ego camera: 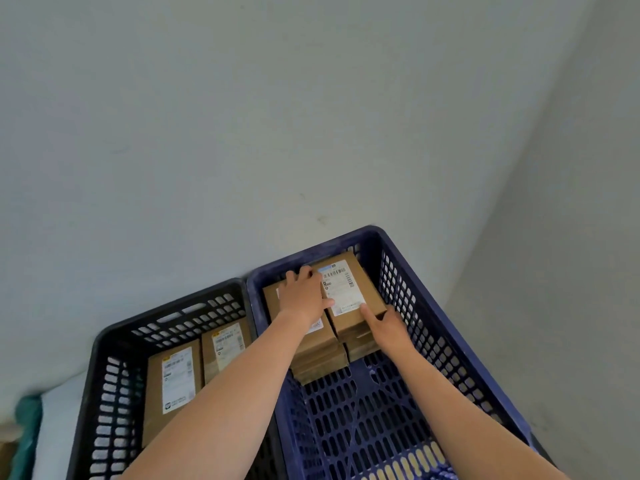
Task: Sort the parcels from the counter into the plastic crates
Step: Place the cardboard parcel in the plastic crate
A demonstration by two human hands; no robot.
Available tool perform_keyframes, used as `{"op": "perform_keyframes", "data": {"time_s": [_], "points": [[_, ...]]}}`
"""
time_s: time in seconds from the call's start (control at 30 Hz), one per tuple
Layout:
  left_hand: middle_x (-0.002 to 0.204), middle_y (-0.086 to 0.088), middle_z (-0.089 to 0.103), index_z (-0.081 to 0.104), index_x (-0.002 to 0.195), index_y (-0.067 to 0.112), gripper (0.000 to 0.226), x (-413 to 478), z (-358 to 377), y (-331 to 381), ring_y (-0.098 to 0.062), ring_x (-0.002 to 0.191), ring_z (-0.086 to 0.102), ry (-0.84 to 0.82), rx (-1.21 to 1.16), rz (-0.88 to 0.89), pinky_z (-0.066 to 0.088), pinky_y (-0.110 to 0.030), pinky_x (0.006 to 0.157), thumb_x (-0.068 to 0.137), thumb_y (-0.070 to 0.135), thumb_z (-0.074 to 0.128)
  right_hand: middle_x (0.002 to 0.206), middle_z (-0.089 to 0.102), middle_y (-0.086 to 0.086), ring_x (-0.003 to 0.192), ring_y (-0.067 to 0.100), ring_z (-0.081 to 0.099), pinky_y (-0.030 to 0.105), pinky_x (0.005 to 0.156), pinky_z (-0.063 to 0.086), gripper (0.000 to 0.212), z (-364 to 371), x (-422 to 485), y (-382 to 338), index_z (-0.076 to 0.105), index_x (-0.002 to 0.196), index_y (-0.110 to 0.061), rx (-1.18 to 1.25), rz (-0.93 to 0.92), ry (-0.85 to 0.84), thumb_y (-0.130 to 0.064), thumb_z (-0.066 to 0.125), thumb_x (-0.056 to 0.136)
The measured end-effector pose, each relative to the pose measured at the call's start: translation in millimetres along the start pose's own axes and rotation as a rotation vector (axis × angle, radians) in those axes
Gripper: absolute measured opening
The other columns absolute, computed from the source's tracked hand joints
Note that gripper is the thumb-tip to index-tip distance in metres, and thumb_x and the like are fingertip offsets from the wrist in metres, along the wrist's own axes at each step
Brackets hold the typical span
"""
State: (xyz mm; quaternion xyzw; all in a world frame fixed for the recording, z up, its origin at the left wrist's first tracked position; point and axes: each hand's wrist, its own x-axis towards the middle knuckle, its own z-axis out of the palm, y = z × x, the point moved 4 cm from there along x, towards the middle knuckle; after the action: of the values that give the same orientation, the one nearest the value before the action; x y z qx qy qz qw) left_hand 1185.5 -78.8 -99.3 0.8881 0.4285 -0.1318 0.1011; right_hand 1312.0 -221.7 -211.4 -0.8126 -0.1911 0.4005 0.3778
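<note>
A blue plastic crate (pixel 420 317) holds two stacks of brown cardboard parcels at its far end. The top parcel (pixel 346 289) of the right stack has a white label and sits slightly askew. My left hand (pixel 304 296) grips its far left edge, thumb on the label. My right hand (pixel 388 329) holds its near right corner, with one finger on top of the parcel. The left stack (pixel 318 348) lies partly under my left wrist. A black plastic crate (pixel 173 308) stands to the left, touching the blue one, with two labelled parcels (pixel 173 386) lying side by side.
Both crates stand against a pale wall (pixel 242 133) in a corner, with a second wall (pixel 571 271) on the right. The near half of the blue crate's perforated floor (pixel 363 427) is bare. Something teal (pixel 27 420) and a white surface show at the lower left.
</note>
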Motion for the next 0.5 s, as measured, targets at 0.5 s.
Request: {"op": "perform_keyframes", "data": {"time_s": [0.5], "points": [[0.144, 0.012, 0.06, 0.061, 0.141, 0.028, 0.035, -104.5, -99.4, 26.7, -0.004, 0.132, 0.057, 0.414, -1.286, 0.198, 0.047, -0.026, 0.11, 0.108, 0.035, 0.055, 0.131, 0.069, -0.014, 0.125, -0.001, 0.061, 0.02, 0.105, 0.045, 0.034, -98.6, -152.0, -135.5, 0.061, 0.14, -0.029, 0.347, -0.573, 0.069, -0.038, 0.046, 0.111]]}}
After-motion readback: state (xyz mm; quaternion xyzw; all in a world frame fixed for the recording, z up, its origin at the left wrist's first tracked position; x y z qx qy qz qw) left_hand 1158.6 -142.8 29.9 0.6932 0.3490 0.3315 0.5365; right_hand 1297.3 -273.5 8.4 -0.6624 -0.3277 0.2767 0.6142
